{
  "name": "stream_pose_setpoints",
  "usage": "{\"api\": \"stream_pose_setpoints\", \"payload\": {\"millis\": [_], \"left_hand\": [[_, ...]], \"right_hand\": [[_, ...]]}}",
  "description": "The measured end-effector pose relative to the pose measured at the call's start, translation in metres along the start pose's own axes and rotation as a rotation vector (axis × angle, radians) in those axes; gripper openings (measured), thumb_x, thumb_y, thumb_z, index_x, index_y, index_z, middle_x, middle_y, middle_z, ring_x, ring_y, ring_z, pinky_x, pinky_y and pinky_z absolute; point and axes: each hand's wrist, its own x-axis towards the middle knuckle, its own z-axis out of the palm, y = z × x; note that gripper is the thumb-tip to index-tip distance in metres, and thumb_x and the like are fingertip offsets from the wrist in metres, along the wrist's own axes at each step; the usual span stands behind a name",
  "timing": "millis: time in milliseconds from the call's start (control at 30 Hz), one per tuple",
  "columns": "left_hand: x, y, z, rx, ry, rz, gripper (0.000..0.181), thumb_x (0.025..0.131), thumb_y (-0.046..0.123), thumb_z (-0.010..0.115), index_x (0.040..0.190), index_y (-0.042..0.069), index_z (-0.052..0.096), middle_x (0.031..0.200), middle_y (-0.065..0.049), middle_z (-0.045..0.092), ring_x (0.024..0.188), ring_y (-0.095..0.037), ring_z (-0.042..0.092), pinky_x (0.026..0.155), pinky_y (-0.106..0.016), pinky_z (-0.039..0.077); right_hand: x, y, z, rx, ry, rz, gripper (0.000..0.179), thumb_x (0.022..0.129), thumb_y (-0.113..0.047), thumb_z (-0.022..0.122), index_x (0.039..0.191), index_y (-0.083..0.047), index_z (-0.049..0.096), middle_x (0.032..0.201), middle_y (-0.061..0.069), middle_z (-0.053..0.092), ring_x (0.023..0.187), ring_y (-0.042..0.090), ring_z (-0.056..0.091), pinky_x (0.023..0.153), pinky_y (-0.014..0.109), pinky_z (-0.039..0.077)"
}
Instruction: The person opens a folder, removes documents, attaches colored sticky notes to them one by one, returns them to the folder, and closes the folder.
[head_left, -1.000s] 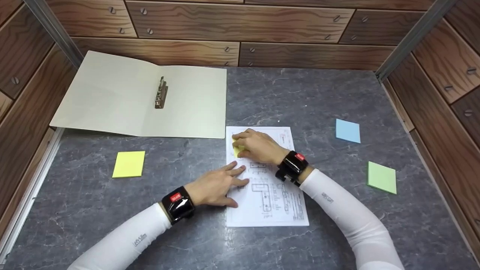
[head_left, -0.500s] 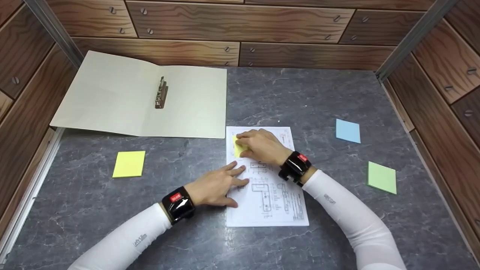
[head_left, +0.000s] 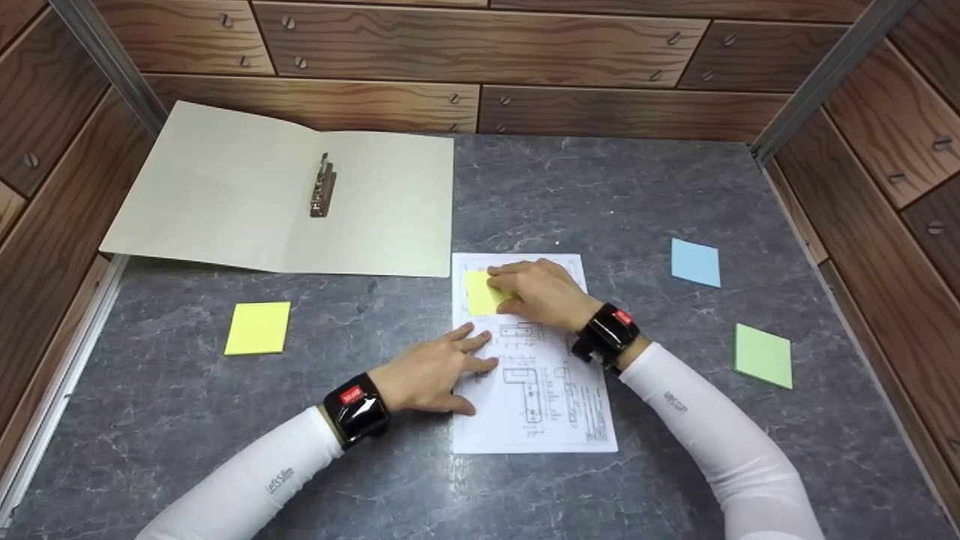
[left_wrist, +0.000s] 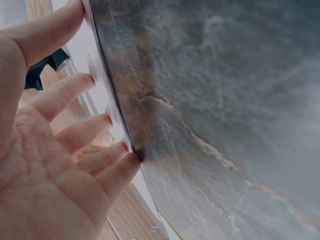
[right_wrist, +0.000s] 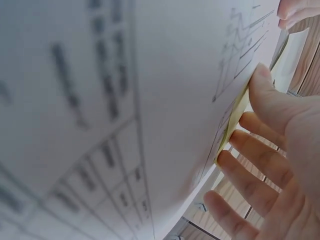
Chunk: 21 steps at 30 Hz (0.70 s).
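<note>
A printed drawing sheet [head_left: 551, 435] lies on the grey table in the head view. A yellow sticky note [head_left: 478, 294] lies flat near its top left corner. My right hand [head_left: 551, 292] rests its fingertips and thumb on the note, partly covering its right side. In the right wrist view, the note [right_wrist: 235, 120] appears edge-on under the thumb and extended fingers. With fingers spread, my left hand [head_left: 431, 375] presses on the sheet's left edge. The left wrist view shows its fingertips touching the paper [left_wrist: 90, 55], seen almost edge-on.
An open cream folder [head_left: 382, 202] with a metal clip [head_left: 322, 187] lies at the back left. A yellow note pad [head_left: 257, 328] sits left of the sheet. To the right are a blue pad [head_left: 695, 262] and a green pad [head_left: 763, 355]. Wood-patterned walls [head_left: 480, 41] surround the table.
My right hand has slid rightward across the yellow sticky note, uncovering more of its left side. The left hand and the sheet have stayed in place.
</note>
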Motion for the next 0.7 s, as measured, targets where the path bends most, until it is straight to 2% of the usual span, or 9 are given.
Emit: {"api": "stream_pose_setpoints", "payload": {"millis": [167,700], "left_hand": [[0.0,0.0,-0.001,0.0,-0.004,0.001,0.075,0.086,0.046,0.082,0.15,0.016,0.055,0.163,-0.018,0.033,0.151,-0.044,0.028,0.117,-0.052,0.037],[0.0,0.0,0.0,-0.016,-0.008,-0.007,0.076,0.085,0.045,0.083,0.15,0.016,0.056,0.164,-0.018,0.032,0.151,-0.045,0.028,0.117,-0.052,0.037]], "right_hand": [[-0.004,0.002,-0.001,0.034,-0.003,0.02,0.051,0.092,-0.035,0.078,0.137,-0.013,0.068,0.15,0.001,0.057,0.135,0.025,0.056,0.102,0.054,0.05],[-0.021,0.014,-0.005,0.008,0.007,0.098,0.052,0.093,-0.04,0.076,0.138,-0.015,0.068,0.149,0.001,0.057,0.138,0.028,0.054,0.107,0.054,0.047]]}}
